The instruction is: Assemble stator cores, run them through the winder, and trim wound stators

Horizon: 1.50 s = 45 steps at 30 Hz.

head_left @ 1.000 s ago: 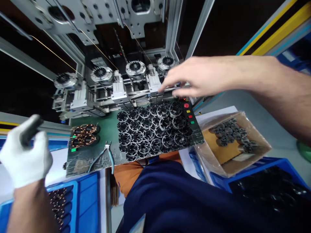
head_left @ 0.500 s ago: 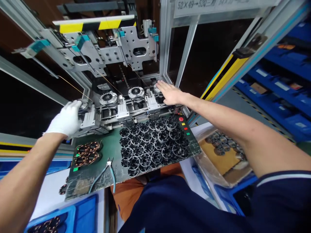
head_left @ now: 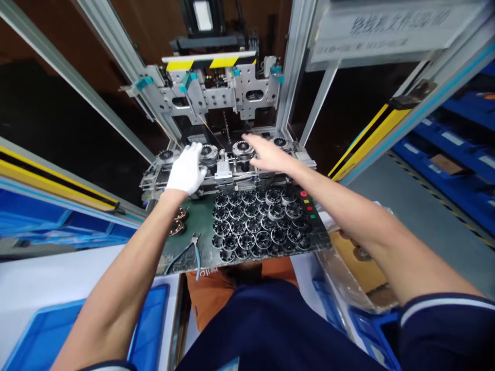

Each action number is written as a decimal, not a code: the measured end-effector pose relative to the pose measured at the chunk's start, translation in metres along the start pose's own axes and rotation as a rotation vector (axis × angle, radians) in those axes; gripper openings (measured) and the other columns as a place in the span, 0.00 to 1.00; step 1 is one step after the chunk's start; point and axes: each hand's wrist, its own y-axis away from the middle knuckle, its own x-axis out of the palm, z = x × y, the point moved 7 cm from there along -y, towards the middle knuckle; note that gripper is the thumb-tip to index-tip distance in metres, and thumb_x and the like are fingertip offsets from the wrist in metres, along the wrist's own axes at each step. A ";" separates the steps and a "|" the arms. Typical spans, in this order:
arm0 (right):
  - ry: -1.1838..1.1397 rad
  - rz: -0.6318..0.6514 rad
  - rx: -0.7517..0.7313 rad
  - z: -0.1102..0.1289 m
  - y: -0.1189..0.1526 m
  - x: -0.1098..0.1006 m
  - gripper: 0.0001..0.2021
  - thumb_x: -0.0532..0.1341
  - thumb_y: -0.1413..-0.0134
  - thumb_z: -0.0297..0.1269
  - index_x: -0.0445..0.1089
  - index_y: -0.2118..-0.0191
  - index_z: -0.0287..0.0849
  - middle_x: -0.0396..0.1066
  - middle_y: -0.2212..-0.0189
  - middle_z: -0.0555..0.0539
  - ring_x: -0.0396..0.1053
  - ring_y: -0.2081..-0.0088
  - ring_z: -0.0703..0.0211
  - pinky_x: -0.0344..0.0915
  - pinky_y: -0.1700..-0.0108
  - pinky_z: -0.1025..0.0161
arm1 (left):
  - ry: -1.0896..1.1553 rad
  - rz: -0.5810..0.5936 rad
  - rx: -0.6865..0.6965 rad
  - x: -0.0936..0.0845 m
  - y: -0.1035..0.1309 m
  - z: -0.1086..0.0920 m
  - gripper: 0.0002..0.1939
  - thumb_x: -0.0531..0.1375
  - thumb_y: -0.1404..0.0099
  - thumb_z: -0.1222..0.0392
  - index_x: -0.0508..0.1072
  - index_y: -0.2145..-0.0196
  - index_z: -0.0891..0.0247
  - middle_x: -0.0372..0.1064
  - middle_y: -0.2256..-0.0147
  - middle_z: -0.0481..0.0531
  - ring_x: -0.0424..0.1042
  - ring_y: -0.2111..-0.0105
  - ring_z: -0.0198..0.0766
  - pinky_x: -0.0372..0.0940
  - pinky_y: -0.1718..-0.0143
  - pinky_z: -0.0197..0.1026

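The gloved left hand [head_left: 187, 169], thumb parted from fingers, reaches the second round holder [head_left: 210, 151]; the bare right hand [head_left: 269, 155], open with thumb apart, reaches the third holder [head_left: 241, 148]. Contact is unclear. Nearer, the worktop [head_left: 201, 208] carries stacked black rings [head_left: 253, 225] and pliers [head_left: 195, 242].

The left arm [head_left: 119, 278] and right arm [head_left: 340, 207] stretch forward; past the counter's [head_left: 201, 214] far edge, the gloved left hand [head_left: 187, 169] and bare right hand [head_left: 267, 154] face palm down, thumbs apart.

green worktop [head_left: 204, 210], rows of black-and-silver rings [head_left: 254, 224], blue-handled pliers [head_left: 195, 240], copper-wound parts [head_left: 177, 227] at left
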 end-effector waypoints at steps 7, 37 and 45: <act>-0.106 -0.431 0.549 -0.044 0.277 -0.028 0.29 0.57 0.21 0.47 0.67 0.22 0.46 0.77 0.30 0.35 0.77 0.30 0.37 0.77 0.29 0.32 | 0.029 -0.150 -0.247 0.007 0.255 0.042 0.16 0.61 0.19 0.43 0.86 0.52 0.52 0.86 0.52 0.57 0.83 0.50 0.57 0.79 0.43 0.58; 0.060 -0.401 0.822 -0.073 0.397 0.110 0.21 0.69 0.20 0.48 0.76 0.32 0.44 0.78 0.36 0.39 0.78 0.38 0.42 0.78 0.33 0.37 | -0.115 -0.022 -0.096 0.058 0.205 0.078 0.24 0.69 0.20 0.49 0.78 0.33 0.60 0.73 0.31 0.63 0.76 0.33 0.57 0.74 0.32 0.67; 0.030 -0.392 0.788 -0.051 0.385 0.090 0.17 0.69 0.20 0.46 0.78 0.35 0.46 0.78 0.37 0.40 0.79 0.40 0.45 0.80 0.36 0.43 | 0.070 -0.228 -0.080 0.013 0.222 0.061 0.29 0.74 0.26 0.46 0.80 0.35 0.62 0.75 0.30 0.67 0.74 0.30 0.63 0.68 0.26 0.69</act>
